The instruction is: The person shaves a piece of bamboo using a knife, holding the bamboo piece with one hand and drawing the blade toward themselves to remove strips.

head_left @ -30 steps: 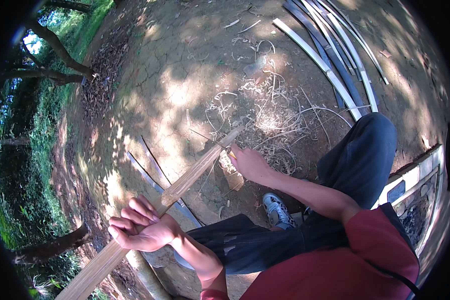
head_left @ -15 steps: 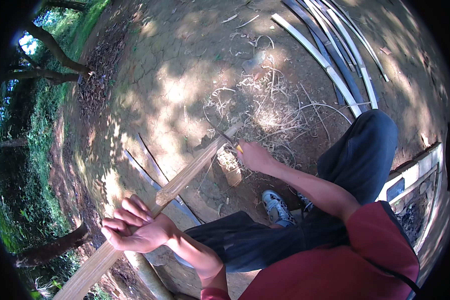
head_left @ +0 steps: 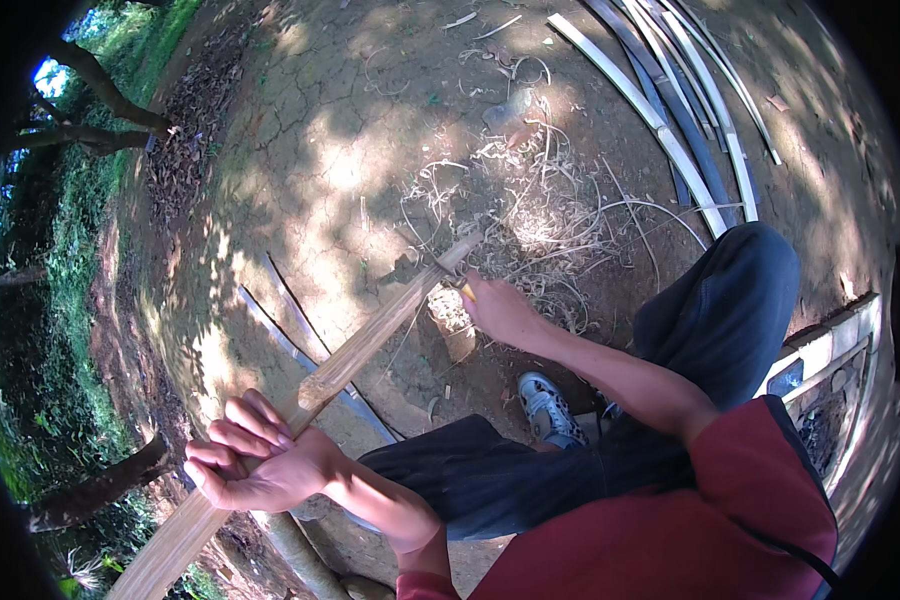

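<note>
Head view: a seated person looks down on bare cracked ground (head_left: pixel 310 150), dappled with sun and shade, with both arms coming in from the lower edge.
Work piece: a long bamboo strip (head_left: pixel 370 335) runs slantwise from the lower left, near the person's left side, up to its far end just beside the pile of shavings (head_left: pixel 530 215).
Left hand: the left hand (head_left: pixel 255 465) is wrapped round the near part of the strip, fingers (head_left: pixel 235 440) curled over it and clenched, holding it steady.
Right hand: the right hand (head_left: pixel 500 310) sits at the far end of the strip, closed round something small with a yellowish tip; it looks like a knife handle, but the blade is too small to make out.
Step in hand: judging by the curled shavings and the hand's place, the strip is being pared or split at its far end.
Next move calls for: a firm hold at the near end so the strip does not twist, and a cut kept along the grain and away from the foot (head_left: pixel 550 405) just below.
Risk: a slip of the edge toward the shoe or the knee (head_left: pixel 740 270) seems the chief worry.
Around: finished pale slats (head_left: pixel 670 130) lie in a curved bundle at the upper right, well apart from the hands; two thin strips (head_left: pixel 280 330) lie on the ground beneath the work piece; trees and grass (head_left: pixel 60 200) edge the left.
</note>
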`<action>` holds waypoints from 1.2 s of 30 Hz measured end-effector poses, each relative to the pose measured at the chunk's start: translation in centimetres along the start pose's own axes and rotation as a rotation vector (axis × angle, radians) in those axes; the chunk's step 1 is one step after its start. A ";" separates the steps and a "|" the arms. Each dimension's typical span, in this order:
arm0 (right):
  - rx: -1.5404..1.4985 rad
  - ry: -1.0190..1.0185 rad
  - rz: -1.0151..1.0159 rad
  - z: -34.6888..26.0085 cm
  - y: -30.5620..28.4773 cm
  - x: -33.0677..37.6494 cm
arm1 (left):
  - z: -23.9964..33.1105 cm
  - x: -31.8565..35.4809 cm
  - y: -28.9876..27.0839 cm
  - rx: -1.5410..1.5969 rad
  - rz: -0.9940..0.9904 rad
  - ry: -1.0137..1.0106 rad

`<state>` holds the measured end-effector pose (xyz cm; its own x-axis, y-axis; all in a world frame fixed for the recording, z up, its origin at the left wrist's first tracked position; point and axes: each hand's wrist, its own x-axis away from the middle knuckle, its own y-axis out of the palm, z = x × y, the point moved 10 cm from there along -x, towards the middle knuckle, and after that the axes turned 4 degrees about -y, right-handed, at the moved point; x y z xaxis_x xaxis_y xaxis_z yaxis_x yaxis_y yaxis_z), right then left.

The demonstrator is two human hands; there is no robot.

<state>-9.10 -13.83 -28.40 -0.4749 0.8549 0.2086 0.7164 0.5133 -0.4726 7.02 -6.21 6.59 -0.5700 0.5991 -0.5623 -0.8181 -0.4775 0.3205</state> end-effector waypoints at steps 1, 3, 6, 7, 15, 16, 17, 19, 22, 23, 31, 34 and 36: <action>0.011 0.044 0.020 2.6 0.6 -0.5 | 0.0 -0.1 0.2 -0.005 0.001 0.003; 0.012 0.007 0.021 3.5 1.0 -1.2 | -0.5 -0.5 0.2 -0.003 -0.002 0.000; -0.003 0.020 -0.066 0.3 0.5 -0.9 | -0.4 -0.6 -0.3 0.008 0.007 -0.001; 0.001 0.047 -0.109 -0.5 0.6 -0.8 | -0.5 -0.5 0.2 -0.001 0.012 0.006; 0.000 0.105 0.006 4.5 2.1 -1.0 | -0.1 0.1 1.3 -0.045 0.023 -0.002; -0.023 0.070 -0.034 0.3 0.4 -0.8 | -0.1 0.0 0.7 -0.043 0.021 0.004; -0.012 0.047 -0.042 -0.7 -0.3 -0.9 | -0.2 -0.2 1.0 -0.020 0.010 0.017; -0.006 0.009 -0.060 -1.6 -0.4 -0.8 | -0.1 -0.1 1.3 -0.041 0.012 0.015; 0.064 0.127 -0.028 7.3 2.4 -2.1 | -0.3 -0.4 1.1 -0.036 0.019 0.007; 0.086 0.153 -0.030 9.0 2.7 -2.4 | -0.3 -0.5 1.2 -0.041 0.005 0.010; 0.033 0.098 -0.032 4.6 1.5 -2.7 | -0.6 -0.4 1.5 -0.042 0.017 0.018; 0.100 0.196 -0.061 10.1 2.9 -4.3 | -0.8 -1.3 0.7 0.026 -0.051 -0.014; 0.097 0.229 -0.043 11.7 3.0 -3.8 | -0.4 -0.9 0.7 -0.074 0.000 0.008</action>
<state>-11.17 -16.46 -40.66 -0.3677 0.8327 0.4141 0.6405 0.5496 -0.5364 6.99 -7.33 7.03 -0.5693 0.5943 -0.5681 -0.8099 -0.5240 0.2636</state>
